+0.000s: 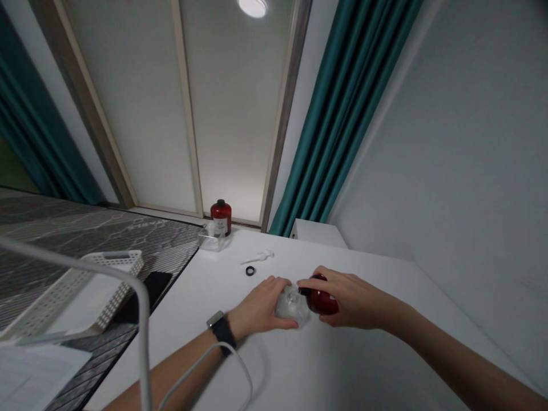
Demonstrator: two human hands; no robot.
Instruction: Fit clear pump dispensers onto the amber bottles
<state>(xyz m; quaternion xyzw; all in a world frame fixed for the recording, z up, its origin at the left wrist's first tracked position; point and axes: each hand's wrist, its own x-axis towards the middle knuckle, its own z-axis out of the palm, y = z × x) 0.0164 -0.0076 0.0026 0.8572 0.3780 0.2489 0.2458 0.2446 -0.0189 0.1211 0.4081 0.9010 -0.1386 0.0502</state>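
Note:
My left hand (268, 305) is closed round a clear bottle (291, 305) on the white table. In my right hand (349, 297) a dark red bottle (322, 301) is tipped sideways, its black neck pointing left over the clear bottle's mouth. Whether the two necks touch, and whether liquid is flowing, I cannot tell. Behind my left hand lie a black ring (250, 271) and a white pump head with a thin tube (260, 257).
At the table's far left corner stands another red bottle (221, 217) with a black cap, beside a clear box (209, 238). A white perforated basket (85, 291) is off to the left. A white cable (143, 319) crosses the view in front of my left arm.

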